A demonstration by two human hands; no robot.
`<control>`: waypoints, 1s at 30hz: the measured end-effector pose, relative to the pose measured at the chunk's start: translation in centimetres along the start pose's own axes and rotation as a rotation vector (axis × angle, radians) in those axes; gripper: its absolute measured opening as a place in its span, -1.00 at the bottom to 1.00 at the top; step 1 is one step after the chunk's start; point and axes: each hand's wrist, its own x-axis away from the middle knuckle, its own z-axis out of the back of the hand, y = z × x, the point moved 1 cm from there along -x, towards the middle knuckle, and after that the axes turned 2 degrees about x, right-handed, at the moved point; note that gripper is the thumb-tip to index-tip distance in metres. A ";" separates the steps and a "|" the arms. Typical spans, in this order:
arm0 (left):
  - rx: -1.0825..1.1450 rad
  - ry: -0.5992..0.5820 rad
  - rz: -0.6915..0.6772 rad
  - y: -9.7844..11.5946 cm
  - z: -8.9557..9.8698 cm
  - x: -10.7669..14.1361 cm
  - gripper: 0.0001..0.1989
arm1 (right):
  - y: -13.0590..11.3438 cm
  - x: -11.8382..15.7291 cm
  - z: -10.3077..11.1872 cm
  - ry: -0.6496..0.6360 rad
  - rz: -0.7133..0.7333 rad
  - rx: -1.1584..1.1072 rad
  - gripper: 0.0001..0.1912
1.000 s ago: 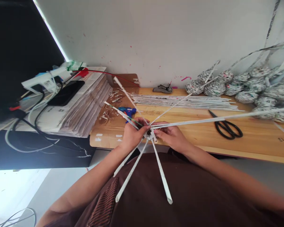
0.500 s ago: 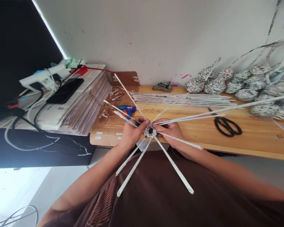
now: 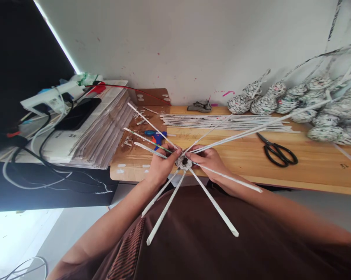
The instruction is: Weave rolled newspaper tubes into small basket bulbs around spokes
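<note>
White-and-grey woven newspaper ring with white paper spokes (image 3: 185, 168): one, at the near edge of the light wooden counter (image 3: 239, 159), gripped on its left by my left hand (image 3: 161, 165), on its right by my right hand (image 3: 213, 162). Blue-and-orange glue gun (image 3: 158, 138): one, beyond my left hand. Black scissors (image 3: 268, 144): one pair, to my right. Slim white paper tubes (image 3: 222, 123): one row, behind.

A small paper-craft workshop

Past the left hand (image 3: 162, 165), a glue gun (image 3: 161, 136) lies by paper scraps (image 3: 128, 142); farther left rises a paper stack (image 3: 105, 136). Ahead, rolled paper sticks (image 3: 222, 121) line a wooden bench (image 3: 245, 159). Rightward of the right hand (image 3: 207, 161) are scissors (image 3: 269, 144) and, beyond, clustered woven paper forms (image 3: 263, 105).
</note>
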 end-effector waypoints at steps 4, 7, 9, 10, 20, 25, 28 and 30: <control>0.050 -0.031 0.042 0.3 0.2 0.0 -0.71 | 0.3 -0.3 0.4 0.000 0.045 0.026 -0.75; 0.067 -0.133 0.111 1.0 0.9 0.1 -0.67 | -0.3 -0.6 0.9 -0.024 0.050 0.098 -0.77; 0.057 -0.270 0.147 1.6 1.6 0.2 -0.53 | -1.1 -0.8 1.2 -0.049 0.055 0.174 -0.80; 0.065 -0.351 0.187 1.7 2.0 0.2 -0.46 | -1.5 -0.9 1.4 -0.061 0.055 0.207 -0.81; 0.102 -0.376 0.436 1.5 2.9 -2.7 -0.53 | -2.6 -1.9 1.4 -0.170 0.041 0.407 -0.78; -0.138 -0.341 0.261 1.6 2.0 -4.3 -0.55 | -2.7 -2.0 1.1 -0.220 0.049 0.449 -0.79; -0.236 -0.295 0.126 1.4 1.8 -4.3 -0.55 | -2.7 -2.1 1.0 -0.223 0.001 0.341 -0.74; -0.235 -0.263 0.117 1.3 1.7 -3.9 -0.54 | -2.9 -2.1 1.0 -0.218 -0.061 0.224 -0.71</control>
